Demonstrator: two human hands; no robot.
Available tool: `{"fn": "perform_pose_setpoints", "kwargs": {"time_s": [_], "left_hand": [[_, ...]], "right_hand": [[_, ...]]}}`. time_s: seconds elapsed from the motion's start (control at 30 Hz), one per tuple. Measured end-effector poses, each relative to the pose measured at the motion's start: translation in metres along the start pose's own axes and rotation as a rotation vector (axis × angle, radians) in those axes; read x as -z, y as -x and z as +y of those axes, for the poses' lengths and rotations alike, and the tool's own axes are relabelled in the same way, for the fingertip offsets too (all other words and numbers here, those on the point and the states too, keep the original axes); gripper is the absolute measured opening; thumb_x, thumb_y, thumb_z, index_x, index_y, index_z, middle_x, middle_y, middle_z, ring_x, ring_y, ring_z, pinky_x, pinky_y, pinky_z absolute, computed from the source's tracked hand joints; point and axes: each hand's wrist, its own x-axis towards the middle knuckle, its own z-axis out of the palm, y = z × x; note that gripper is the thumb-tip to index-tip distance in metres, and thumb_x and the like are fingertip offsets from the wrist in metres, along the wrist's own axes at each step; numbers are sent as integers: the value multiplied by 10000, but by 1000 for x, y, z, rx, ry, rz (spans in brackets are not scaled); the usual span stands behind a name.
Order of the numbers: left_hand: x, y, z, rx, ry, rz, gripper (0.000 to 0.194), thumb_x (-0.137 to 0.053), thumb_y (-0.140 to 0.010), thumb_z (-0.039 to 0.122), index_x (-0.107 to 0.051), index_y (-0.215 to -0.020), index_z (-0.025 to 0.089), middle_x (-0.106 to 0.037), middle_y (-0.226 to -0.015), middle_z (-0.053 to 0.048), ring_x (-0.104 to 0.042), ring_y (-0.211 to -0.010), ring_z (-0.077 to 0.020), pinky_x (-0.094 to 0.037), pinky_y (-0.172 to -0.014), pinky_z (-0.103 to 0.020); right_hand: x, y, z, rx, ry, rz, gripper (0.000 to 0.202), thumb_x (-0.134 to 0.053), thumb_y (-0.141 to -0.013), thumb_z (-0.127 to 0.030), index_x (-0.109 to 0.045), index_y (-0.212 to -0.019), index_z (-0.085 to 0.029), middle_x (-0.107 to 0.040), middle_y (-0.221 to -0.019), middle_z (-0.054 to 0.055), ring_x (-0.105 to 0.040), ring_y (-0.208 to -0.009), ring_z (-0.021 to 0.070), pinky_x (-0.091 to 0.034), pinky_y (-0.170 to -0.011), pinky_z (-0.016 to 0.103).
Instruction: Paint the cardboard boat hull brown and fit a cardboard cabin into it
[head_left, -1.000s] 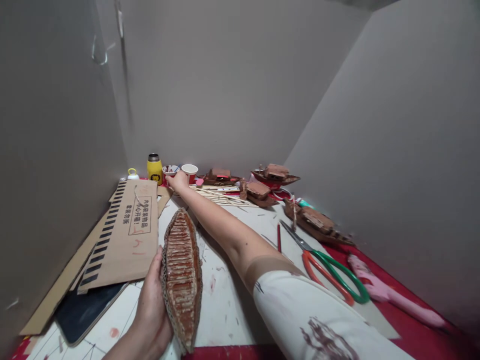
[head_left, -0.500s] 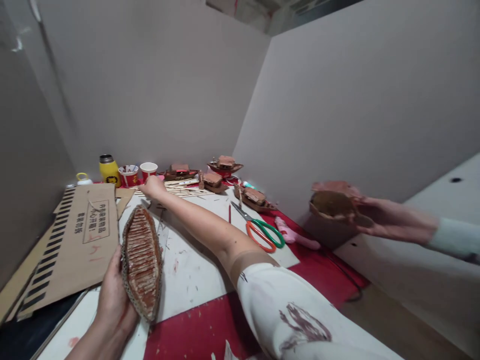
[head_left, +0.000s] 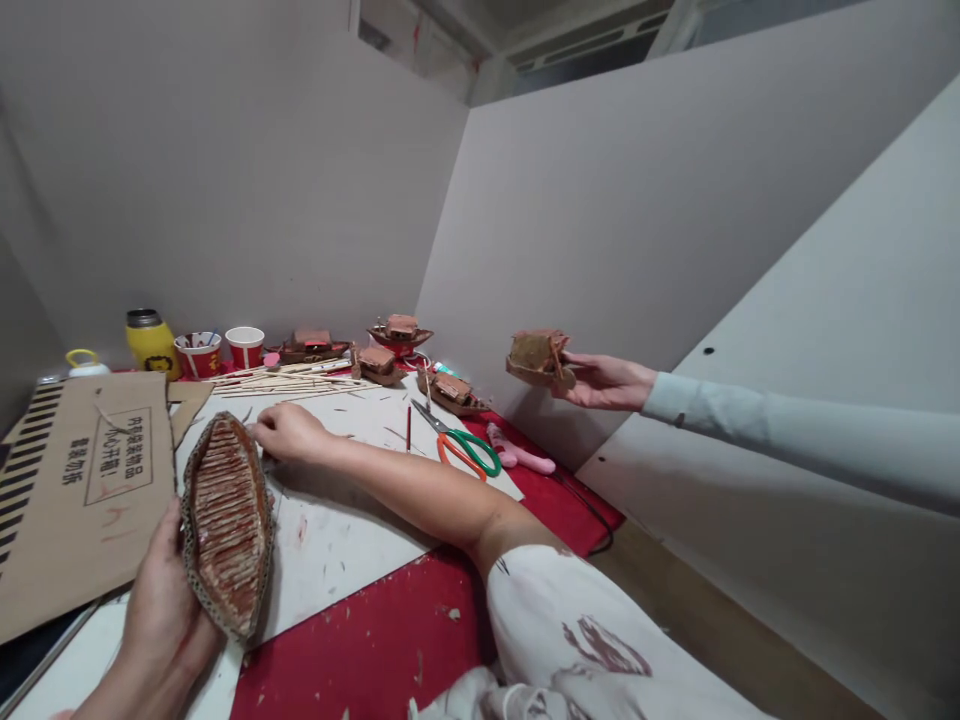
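A brown boat hull [head_left: 229,525] made of corrugated card, ribbed inside, lies upright in my left hand [head_left: 169,600], its tip pointing away from me. My right hand [head_left: 289,432] is over the white board [head_left: 352,540], just right of the hull's far end, fingers curled together; anything between them is too small to name. Thin wooden sticks [head_left: 300,380] lie behind my right hand. Past my right forearm are scissors [head_left: 469,450] with orange and green handles and a thin dark red stick [head_left: 409,428].
Another person's hand [head_left: 611,382] holds a roofed model boat [head_left: 536,358] at the right. Finished boats [head_left: 401,330], paper cups [head_left: 245,347] and a yellow bottle [head_left: 150,345] stand at the back. Printed cardboard [head_left: 97,500] lies left; a pink tool [head_left: 521,455] lies right.
The view has turned right. My right hand has drawn back from the sticks toward the hull. The other person's hand has brought the roofed boat further in from the right.
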Motion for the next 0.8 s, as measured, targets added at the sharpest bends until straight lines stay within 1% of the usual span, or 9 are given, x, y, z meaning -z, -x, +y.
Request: {"fn": "perform_pose_setpoints", "kwargs": {"time_s": [0.13, 0.2, 0.33, 0.4, 0.47, 0.57, 0.63, 0.7, 0.8], "left_hand": [[-2, 2, 0, 3, -14, 11, 334, -410, -948, 188, -743, -943, 163, -769, -738, -19, -744, -689, -173, -612, -754, -298], [-3, 2, 0, 14, -14, 7, 327, -419, -949, 209, -743, -944, 160, -772, -758, -30, -744, -681, -179, -615, -744, -307], [-3, 3, 0, 26, -14, 10, 312, -442, -945, 246, -740, -981, 163, -779, -798, -37, -747, -704, -187, -616, -747, -312], [-2, 2, 0, 39, -11, 9, 311, -447, -944, 259, -741, -986, 167, -784, -832, -35, -749, -729, -186, -615, -753, -304], [-1, 1, 0, 47, -12, 15, 308, -452, -942, 264, -745, -974, 176, -787, -853, -27, -749, -750, -185, -614, -758, -298], [-1, -2, -1, 13, -27, 23, 292, -462, -936, 246, -749, -960, 202, -787, -833, 0, -749, -765, -180, -613, -771, -297], [-1, -2, -1, 11, -33, 12, 294, -459, -937, 248, -749, -963, 205, -785, -808, 6, -749, -782, -182, -611, -788, -304], [-2, 0, -1, 21, -29, 6, 304, -451, -942, 257, -745, -980, 193, -783, -805, 0, -748, -819, -189, -607, -812, -315], [-6, 4, -2, 19, 7, 20, 315, -439, -954, 254, -737, -1009, 170, -784, -836, -14, -738, -897, -192, -588, -873, -324]], "right_hand": [[-6, 22, 10, 4, -192, -19, 321, -675, -792, -189, -501, -523, -169, -484, -520, -63, -492, -611, 101, -320, -590, 203], [-5, 31, 11, -28, -329, -38, 294, -688, -772, -169, -515, -534, -167, -490, -507, -62, -496, -562, 95, -340, -563, 199], [16, 64, 15, -145, -676, -29, 138, -673, -807, -296, -624, -821, -168, -652, -623, 0, -587, -491, 127, -433, -470, 222], [35, 91, 24, -187, -853, 122, 326, -673, -809, -398, -594, -1047, -190, -708, -832, 44, -650, -588, 137, -490, -493, 234], [55, 123, 38, -215, -994, 320, 413, -656, -811, -457, -547, -1131, -221, -707, -984, 52, -678, -698, 128, -533, -567, 233], [76, 170, 62, -262, -1128, 562, 437, -695, -784, -448, -530, -1134, -243, -708, -964, 20, -680, -740, 116, -547, -611, 210], [79, 192, 72, -302, -1181, 635, 406, -719, -770, -413, -555, -1096, -234, -709, -906, 3, -668, -700, 98, -536, -585, 181], [74, 204, 73, -346, -1227, 604, 379, -738, -758, -385, -596, -1056, -200, -713, -871, 20, -667, -678, 102, -533, -560, 177], [55, 206, 55, -383, -1280, 410, 419, -786, -714, -357, -646, -1031, -122, -725, -888, 96, -694, -694, 160, -546, -539, 221]]}}
